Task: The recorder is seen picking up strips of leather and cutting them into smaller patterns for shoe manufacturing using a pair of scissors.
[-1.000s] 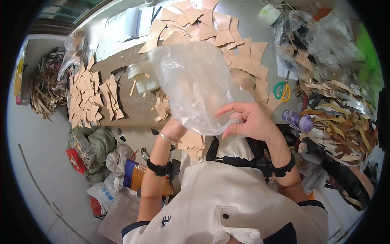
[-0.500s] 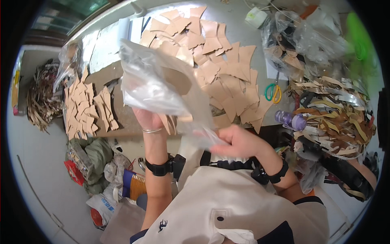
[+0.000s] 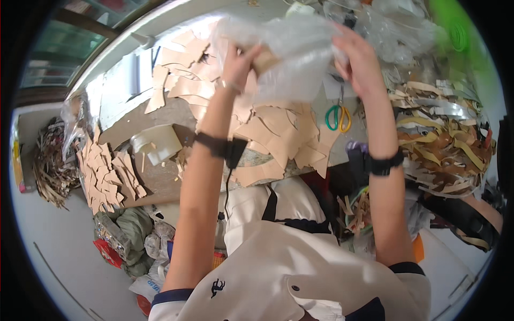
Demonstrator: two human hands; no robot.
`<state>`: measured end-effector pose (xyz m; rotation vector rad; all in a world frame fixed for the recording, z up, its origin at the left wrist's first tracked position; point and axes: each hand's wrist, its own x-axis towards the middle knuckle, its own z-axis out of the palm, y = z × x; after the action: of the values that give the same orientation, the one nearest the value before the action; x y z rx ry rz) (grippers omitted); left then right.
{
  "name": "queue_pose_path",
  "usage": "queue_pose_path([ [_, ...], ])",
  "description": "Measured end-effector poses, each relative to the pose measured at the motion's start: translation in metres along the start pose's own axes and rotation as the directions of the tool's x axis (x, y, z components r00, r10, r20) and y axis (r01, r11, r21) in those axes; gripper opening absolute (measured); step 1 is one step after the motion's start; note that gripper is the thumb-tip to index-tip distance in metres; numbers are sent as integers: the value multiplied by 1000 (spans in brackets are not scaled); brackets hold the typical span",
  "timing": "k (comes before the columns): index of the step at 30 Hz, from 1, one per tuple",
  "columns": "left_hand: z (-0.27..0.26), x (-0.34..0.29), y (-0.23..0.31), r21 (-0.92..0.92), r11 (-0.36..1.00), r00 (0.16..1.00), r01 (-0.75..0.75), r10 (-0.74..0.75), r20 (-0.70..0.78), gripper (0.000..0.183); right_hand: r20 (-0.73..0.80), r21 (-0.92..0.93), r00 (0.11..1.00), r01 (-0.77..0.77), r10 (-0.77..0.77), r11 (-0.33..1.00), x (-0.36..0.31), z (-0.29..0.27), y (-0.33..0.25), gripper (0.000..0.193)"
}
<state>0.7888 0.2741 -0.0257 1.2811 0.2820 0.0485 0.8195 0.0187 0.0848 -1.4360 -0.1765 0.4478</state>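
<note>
A clear plastic bag point(image 3: 300, 80) is stretched between my hands above the table, slightly blurred. My right hand point(image 3: 361, 64) is closed on its right edge, at the far right of the pile. My left hand point(image 3: 240, 67) is closed at the bag's left side, gripping tan leather pieces point(image 3: 266, 63) that show against the clear film. How many pieces it holds, and whether they lie inside the bag, I cannot tell. Below the bag, a wide spread of flat cut leather pieces point(image 3: 273, 131) with curved edges covers the table.
Narrow leather pieces point(image 3: 99, 174) lie heaped at the table's left, near a translucent white container point(image 3: 160, 144). Scissors point(image 3: 338, 116) with green and yellow handles lie right of the spread. Leather strips point(image 3: 447, 142) pile up farther right, and crumpled plastic point(image 3: 396, 37) lies behind them.
Both hands have moved up and away from my body with the bag, my right hand also to the right. The bag is now spread wide, and the white container has come into sight.
</note>
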Motion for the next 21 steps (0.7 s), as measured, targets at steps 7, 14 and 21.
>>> queue_pose_path([
  [7,-13,-55,-25,505,860,986,68,-136,98,28,-547,-434,808,-498,220,751,-37,-84,178,37],
  [14,-57,-235,-164,970,119,869,-212,-431,243,35,-710,-517,671,-702,212,490,-162,-67,306,56],
  [21,-61,-226,-128,912,20,730,-409,-592,340,16,-574,-644,764,-643,294,415,-181,-75,221,33],
])
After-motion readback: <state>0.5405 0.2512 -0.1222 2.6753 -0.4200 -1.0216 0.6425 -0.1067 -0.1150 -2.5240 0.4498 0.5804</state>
